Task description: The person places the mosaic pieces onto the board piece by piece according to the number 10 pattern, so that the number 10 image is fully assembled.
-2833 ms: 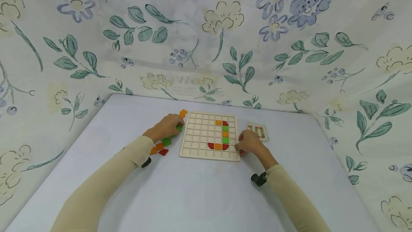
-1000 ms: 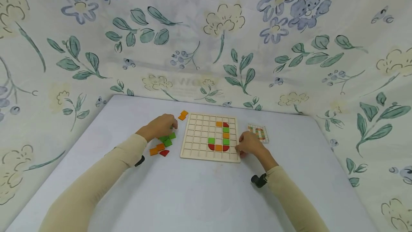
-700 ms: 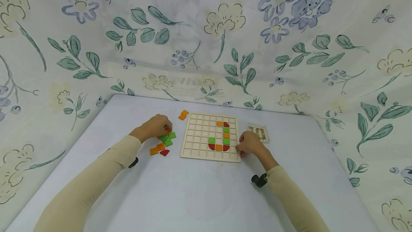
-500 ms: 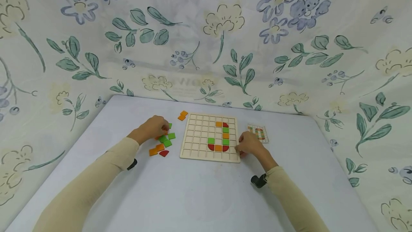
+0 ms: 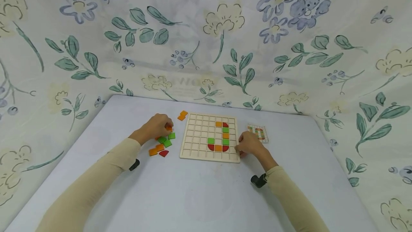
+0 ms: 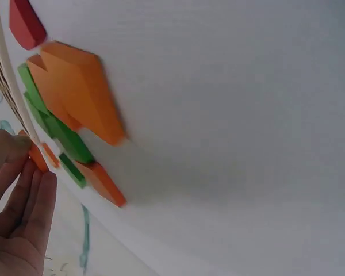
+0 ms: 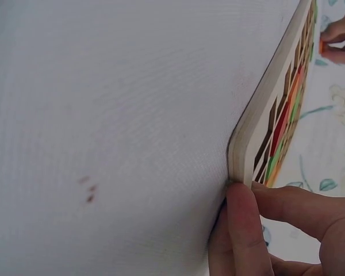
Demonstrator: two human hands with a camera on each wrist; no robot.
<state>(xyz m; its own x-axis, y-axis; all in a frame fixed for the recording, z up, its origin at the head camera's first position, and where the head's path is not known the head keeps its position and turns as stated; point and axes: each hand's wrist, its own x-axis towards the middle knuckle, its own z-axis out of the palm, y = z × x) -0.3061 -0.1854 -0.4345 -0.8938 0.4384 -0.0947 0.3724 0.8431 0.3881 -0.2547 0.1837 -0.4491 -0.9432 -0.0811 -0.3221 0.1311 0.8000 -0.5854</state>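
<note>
My left hand (image 5: 156, 126) is over the loose tiles to the left of the board. Between its thumb and fingertips it pinches an orange square tile (image 6: 38, 157), clear to see in the left wrist view. My right hand (image 5: 249, 141) grips the right edge of the wooden grid board (image 5: 196, 135), thumb and fingers about its rim in the right wrist view. Orange, green and red tiles sit in the board's cells in a hooked line, with a green tile (image 5: 211, 141) at its left end. Green tiles (image 5: 167, 143) and a red quarter-round tile (image 5: 163, 153) lie below my left hand.
Two orange tiles (image 5: 182, 115) lie by the board's top left corner, and others (image 5: 156, 149) beside the red one. A pattern card (image 5: 262, 133) lies right of the board, partly behind my right hand. Flowered cloth (image 5: 206, 46) rises behind the white table (image 5: 206, 196).
A green tile has come onto the board at the line's left end. My left hand has moved left to the loose tiles and now holds an orange one; my right hand stays put.
</note>
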